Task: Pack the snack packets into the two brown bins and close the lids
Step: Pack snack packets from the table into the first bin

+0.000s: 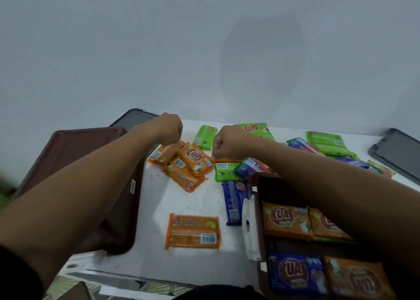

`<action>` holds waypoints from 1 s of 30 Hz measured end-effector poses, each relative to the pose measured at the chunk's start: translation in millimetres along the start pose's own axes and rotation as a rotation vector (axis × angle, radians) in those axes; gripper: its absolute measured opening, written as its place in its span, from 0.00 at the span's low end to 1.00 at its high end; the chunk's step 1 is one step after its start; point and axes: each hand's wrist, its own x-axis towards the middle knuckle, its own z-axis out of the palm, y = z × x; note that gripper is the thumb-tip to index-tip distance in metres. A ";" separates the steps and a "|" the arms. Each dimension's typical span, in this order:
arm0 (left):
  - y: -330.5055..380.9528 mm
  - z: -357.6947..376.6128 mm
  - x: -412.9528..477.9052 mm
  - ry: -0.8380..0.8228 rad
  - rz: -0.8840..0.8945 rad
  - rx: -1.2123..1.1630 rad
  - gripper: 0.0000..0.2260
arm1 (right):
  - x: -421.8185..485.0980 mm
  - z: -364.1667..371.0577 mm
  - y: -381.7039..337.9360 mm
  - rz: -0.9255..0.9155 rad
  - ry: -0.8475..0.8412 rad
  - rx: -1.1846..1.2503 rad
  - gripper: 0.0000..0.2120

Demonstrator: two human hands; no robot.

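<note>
My left hand (pixel 171 128) is curled downward, its fingers closed on the far end of an orange snack packet (pixel 167 153) in a small orange pile (pixel 188 166). My right hand (pixel 228 143) is fisted on the edge of another orange packet (pixel 227 160) that lies over a green one (pixel 223 172). The left brown bin (pixel 91 132) lies under my left forearm, its inside hidden. At the lower right, the right brown bin (pixel 259 199) holds orange and blue packets (pixel 295 273). One orange packet (pixel 193 231) lies alone in front.
Green packets (pixel 204 137) and blue packets (pixel 233 202) are scattered across the white table (pixel 200 202) to the far right. A grey lid (pixel 136 118) lies behind the left bin, another grey lid (pixel 396 153) at the right edge. A white latch (pixel 248 228) hangs on the right bin.
</note>
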 end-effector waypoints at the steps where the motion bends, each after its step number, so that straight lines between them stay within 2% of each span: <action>1: -6.1 4.0 3.4 -0.006 -0.032 0.040 0.07 | 6.3 3.9 -5.2 0.005 -0.016 0.002 0.05; 6: -24.7 23.4 13.1 -0.129 -0.137 0.099 0.07 | 32.9 26.5 -25.6 0.050 -0.082 -0.037 0.08; 9: -29.6 33.4 14.8 -0.229 -0.187 0.044 0.10 | 43.9 35.0 -34.9 0.053 -0.105 -0.086 0.14; 16: -31.7 38.1 19.2 -0.259 -0.199 -0.047 0.13 | 62.9 54.7 -46.2 0.122 -0.062 -0.145 0.24; 19: -32.5 35.6 17.5 -0.263 -0.211 -0.139 0.12 | 63.5 59.6 -48.4 0.146 -0.046 -0.135 0.21; 22: -36.2 28.2 12.9 -0.200 -0.220 -0.275 0.09 | 64.4 56.3 -44.8 0.159 -0.025 -0.093 0.22; 26: -36.4 12.7 3.2 -0.166 -0.160 -0.453 0.15 | 51.9 35.7 -35.8 0.156 0.016 -0.015 0.21; 30: -30.3 0.3 -8.5 -0.151 -0.082 -0.734 0.15 | 25.0 1.5 -21.9 0.121 0.095 0.140 0.19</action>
